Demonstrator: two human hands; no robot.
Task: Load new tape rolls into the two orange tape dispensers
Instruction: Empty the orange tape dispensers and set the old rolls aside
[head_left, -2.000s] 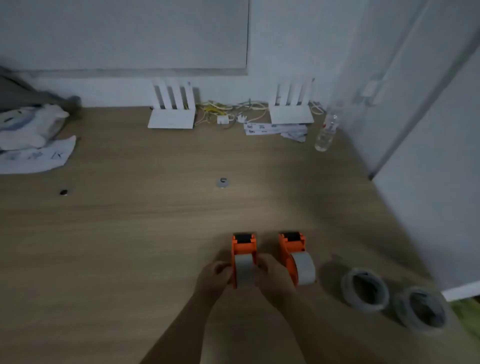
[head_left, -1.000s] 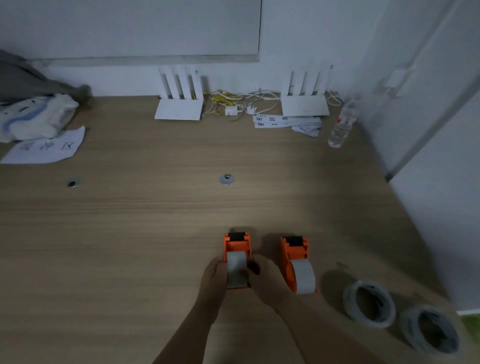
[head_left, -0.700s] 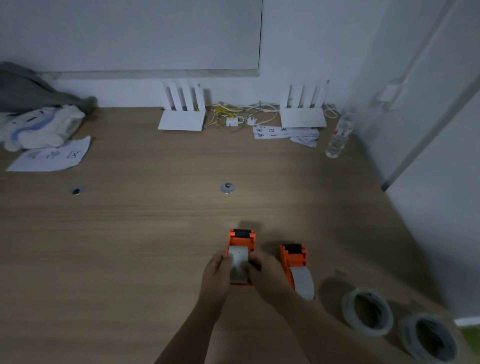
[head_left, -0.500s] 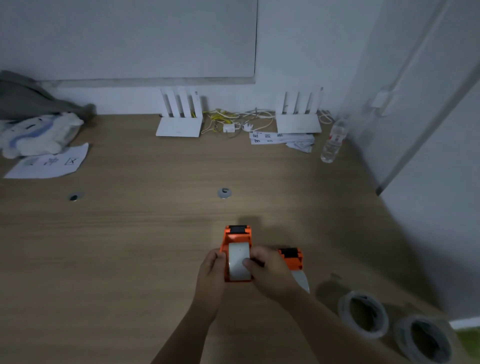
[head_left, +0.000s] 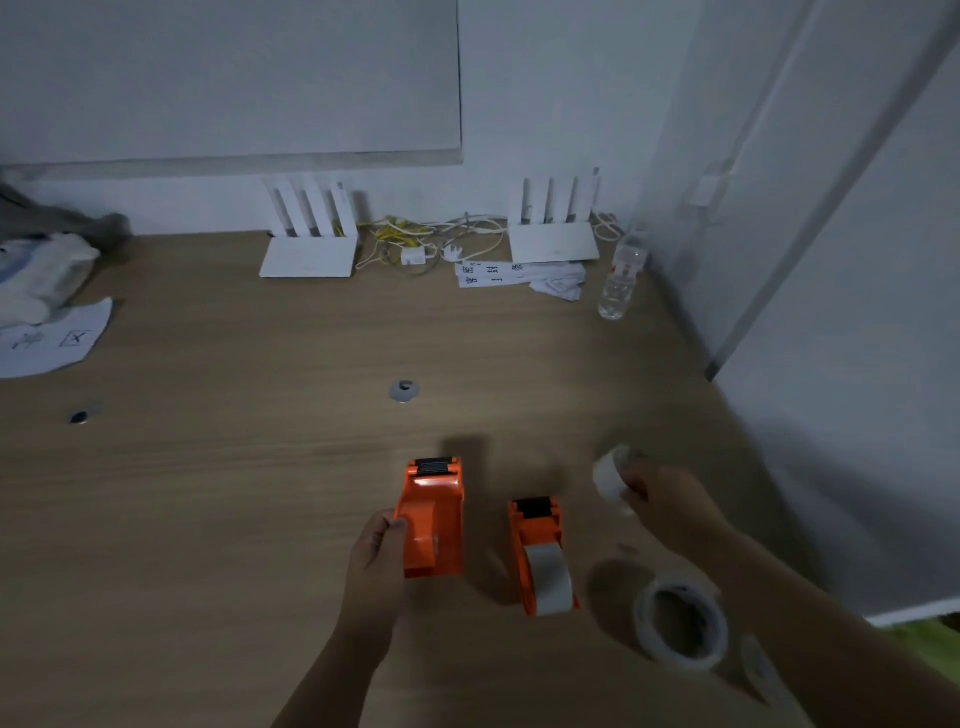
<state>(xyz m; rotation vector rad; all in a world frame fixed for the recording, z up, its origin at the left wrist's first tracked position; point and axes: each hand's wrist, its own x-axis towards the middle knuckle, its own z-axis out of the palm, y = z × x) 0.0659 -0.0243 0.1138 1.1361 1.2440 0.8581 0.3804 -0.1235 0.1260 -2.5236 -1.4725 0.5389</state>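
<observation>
My left hand (head_left: 375, 558) grips the left orange tape dispenser (head_left: 432, 517) by its side; its roll slot looks empty. My right hand (head_left: 667, 506) is out to the right, holding a small whitish tape roll (head_left: 609, 478), blurred by motion. The second orange dispenser (head_left: 540, 553) lies on the wooden table (head_left: 234, 467) between my hands with a pale roll seated in it. A clear tape roll (head_left: 680, 621) lies flat at the near right, under my right forearm. Another roll (head_left: 758, 670) is partly hidden behind that arm.
Two white routers (head_left: 309, 244) (head_left: 556, 234) with cables (head_left: 426, 241) stand along the back wall. Paper strips (head_left: 498, 273) and a plastic bottle (head_left: 621, 278) sit at the back right. Papers (head_left: 49, 340) and cloth (head_left: 36, 270) lie at the far left. A wall closes the right side.
My right hand pulled the whitish roll out of the left dispenser and carried it to the right. My left hand kept hold of that dispenser, which now shows no roll.
</observation>
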